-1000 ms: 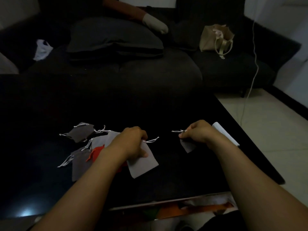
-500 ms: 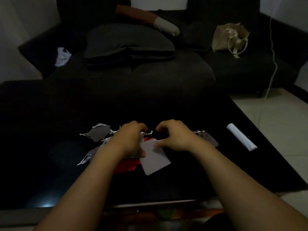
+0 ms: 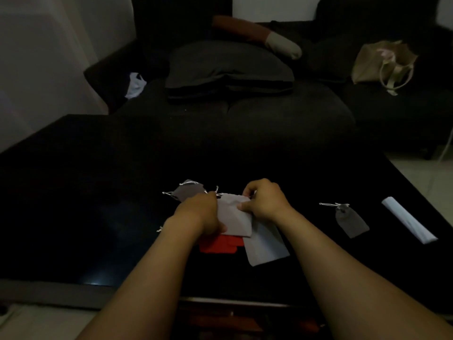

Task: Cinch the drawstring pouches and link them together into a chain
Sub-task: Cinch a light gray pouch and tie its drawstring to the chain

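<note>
A light grey drawstring pouch (image 3: 232, 217) is held between both hands above the black table (image 3: 98, 192). My left hand (image 3: 201, 214) grips its left edge near the mouth. My right hand (image 3: 263, 200) pinches its top right corner by the white cord. Under it lie a larger pale grey pouch (image 3: 267, 246) and a red pouch (image 3: 218, 245). A dark grey pouch (image 3: 188, 192) lies just beyond my left hand. Another dark grey pouch (image 3: 351, 222), its cord pulled tight, lies alone to the right.
A rolled white paper (image 3: 408, 223) lies near the table's right edge. A dark sofa (image 3: 245, 114) with a cushion stands behind the table, with a beige tote bag (image 3: 382, 65) at its right and a white bag (image 3: 134, 84) at its left.
My right hand left the dark grey pouch lying on the right and came to the middle. Both hands now hold a light grey pouch lifted over the pile.
</note>
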A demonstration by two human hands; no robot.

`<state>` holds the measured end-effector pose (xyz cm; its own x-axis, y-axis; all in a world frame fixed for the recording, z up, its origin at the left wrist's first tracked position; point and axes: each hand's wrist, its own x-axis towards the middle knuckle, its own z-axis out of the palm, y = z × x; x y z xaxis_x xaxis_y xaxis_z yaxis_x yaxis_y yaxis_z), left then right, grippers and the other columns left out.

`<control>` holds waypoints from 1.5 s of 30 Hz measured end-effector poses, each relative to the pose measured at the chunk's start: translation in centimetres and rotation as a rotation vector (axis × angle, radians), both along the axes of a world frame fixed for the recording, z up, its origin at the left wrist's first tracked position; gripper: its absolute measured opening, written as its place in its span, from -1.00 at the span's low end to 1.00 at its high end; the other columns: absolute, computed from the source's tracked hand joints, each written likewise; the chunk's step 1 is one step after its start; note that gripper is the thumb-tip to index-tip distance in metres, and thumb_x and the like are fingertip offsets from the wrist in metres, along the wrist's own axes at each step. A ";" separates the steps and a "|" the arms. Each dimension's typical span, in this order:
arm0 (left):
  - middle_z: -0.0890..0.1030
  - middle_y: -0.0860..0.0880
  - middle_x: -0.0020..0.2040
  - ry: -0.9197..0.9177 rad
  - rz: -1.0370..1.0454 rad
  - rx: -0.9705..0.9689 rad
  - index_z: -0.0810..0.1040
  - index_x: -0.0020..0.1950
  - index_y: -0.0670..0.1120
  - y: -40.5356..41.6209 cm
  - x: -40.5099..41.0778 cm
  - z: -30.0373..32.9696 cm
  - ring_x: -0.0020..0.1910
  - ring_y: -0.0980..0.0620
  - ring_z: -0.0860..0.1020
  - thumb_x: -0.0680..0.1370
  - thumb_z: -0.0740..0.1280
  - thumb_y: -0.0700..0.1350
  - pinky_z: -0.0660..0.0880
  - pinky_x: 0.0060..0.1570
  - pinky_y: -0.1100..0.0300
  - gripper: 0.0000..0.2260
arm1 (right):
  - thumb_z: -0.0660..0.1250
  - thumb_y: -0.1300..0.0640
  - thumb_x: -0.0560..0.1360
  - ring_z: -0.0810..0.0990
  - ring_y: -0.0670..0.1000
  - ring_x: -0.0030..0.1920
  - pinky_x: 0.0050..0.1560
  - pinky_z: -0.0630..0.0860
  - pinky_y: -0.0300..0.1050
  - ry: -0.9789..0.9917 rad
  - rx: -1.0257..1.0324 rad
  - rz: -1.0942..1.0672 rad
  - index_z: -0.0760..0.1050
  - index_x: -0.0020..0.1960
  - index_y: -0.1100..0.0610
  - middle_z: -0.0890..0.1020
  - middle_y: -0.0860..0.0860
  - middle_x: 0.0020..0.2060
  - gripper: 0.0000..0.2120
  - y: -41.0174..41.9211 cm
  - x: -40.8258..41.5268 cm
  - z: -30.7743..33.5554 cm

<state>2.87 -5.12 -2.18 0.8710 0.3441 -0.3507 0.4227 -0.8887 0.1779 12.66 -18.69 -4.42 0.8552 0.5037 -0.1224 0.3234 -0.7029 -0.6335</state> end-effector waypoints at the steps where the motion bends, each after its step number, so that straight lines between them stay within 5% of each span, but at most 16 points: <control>1: 0.52 -0.12 0.24 -0.013 0.007 0.004 0.39 0.32 -0.11 -0.2 0.0 0.4 0.15 -0.11 0.52 0.41 0.50 0.13 0.50 0.11 0.03 -0.39 | 0.54 0.14 0.39 0.61 -0.05 -0.13 -0.06 0.60 -0.08 -0.022 0.044 -0.013 0.56 -0.21 -0.02 0.63 -0.05 -0.19 -0.84 -0.1 -0.1 0.3; 7: 0.63 -0.13 0.01 -0.258 0.252 -0.141 0.59 0.09 -0.15 -0.7 0.1 2.7 -0.04 -0.09 0.58 0.51 0.14 0.41 0.52 -0.05 0.05 -0.36 | 0.53 0.30 0.37 0.66 -0.06 -0.16 -0.12 0.61 -0.17 -0.049 0.457 -0.051 0.62 -0.17 0.07 0.67 0.00 -0.20 -0.83 -1.2 -0.3 3.7; 14: 0.71 -0.03 -0.10 -0.980 0.240 -0.915 0.67 0.01 -0.03 -3.7 1.9 5.2 -0.06 0.08 0.68 0.61 0.23 0.13 0.60 -0.02 0.10 -0.69 | 0.48 0.32 0.43 0.72 -0.04 -0.05 -0.10 0.64 -0.17 0.153 0.867 -0.029 0.63 0.00 0.10 0.72 0.05 -0.08 -0.80 -3.5 -1.3 8.3; 19: 0.70 -0.03 -0.07 -1.122 0.256 -0.864 0.66 0.02 -0.02 -3.9 2.7 6.1 -0.03 0.03 0.66 0.68 0.10 0.06 0.58 0.02 0.08 -0.65 | 0.42 0.29 0.50 0.71 -0.03 -0.04 -0.12 0.60 -0.24 0.182 0.944 -0.024 0.62 0.07 0.12 0.72 0.05 -0.08 -0.82 -3.5 -1.0 9.3; 22: 0.70 -0.05 -0.03 -1.069 0.328 -0.929 0.64 0.06 -0.02 -3.7 2.7 6.1 -0.01 0.03 0.66 0.69 -0.01 0.11 0.59 0.07 0.00 -0.55 | 0.25 0.14 0.63 0.71 -0.07 0.01 -0.10 0.63 -0.19 0.372 1.083 -0.117 0.60 0.14 0.05 0.73 -0.01 0.00 -0.82 -3.4 -1.0 9.5; 27: 0.73 -0.07 -0.14 -1.035 0.370 -0.976 0.68 -0.08 -0.06 -2.8 2.5 5.8 -0.08 -0.01 0.69 0.68 -0.04 0.16 0.61 0.04 -0.02 -0.45 | 0.19 0.18 0.65 0.70 -0.04 -0.14 -0.17 0.59 -0.19 0.458 1.248 -0.253 0.58 0.18 0.04 0.73 0.00 -0.07 -0.78 -3.3 -0.7 9.3; 31: 0.67 -0.15 -0.32 -1.056 0.386 -0.876 0.64 -0.19 -0.17 -1.1 2.0 5.2 -0.32 -0.05 0.63 0.67 -0.04 0.17 0.56 -0.22 0.05 -0.39 | 0.22 0.22 0.63 0.54 -0.09 -0.32 -0.32 0.47 -0.23 0.627 1.382 -0.295 0.53 0.21 0.07 0.70 0.03 -0.20 -0.79 -2.8 -0.3 9.2; 36: 0.55 -0.08 -0.55 -1.197 0.551 -0.945 0.57 -0.32 -0.21 1.1 1.8 5.4 -0.60 0.11 0.44 0.69 -0.09 0.13 0.34 -0.49 0.26 -0.33 | 0.14 0.31 0.65 0.41 -0.12 -0.41 -0.43 0.39 -0.35 0.625 1.406 -0.405 0.52 0.02 0.18 0.56 0.06 -0.29 -0.81 -2.6 0.9 8.8; 45: 0.50 -0.02 -0.58 -1.083 0.438 -0.938 0.56 -0.36 -0.17 0.2 2.0 4.9 -0.59 0.12 0.43 0.68 -0.05 0.14 0.36 -0.49 0.26 -0.36 | 0.24 0.19 0.63 0.51 -0.14 -0.42 -0.43 0.43 -0.31 0.685 1.296 -0.281 0.58 0.02 0.16 0.65 0.01 -0.36 -0.85 -2.9 0.1 8.3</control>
<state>4.88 -4.95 2.70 0.7364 0.6610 0.1442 -0.0877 -0.1182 0.9891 12.79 -21.60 3.90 0.9034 0.4061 -0.1376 -0.3341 0.4656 -0.8195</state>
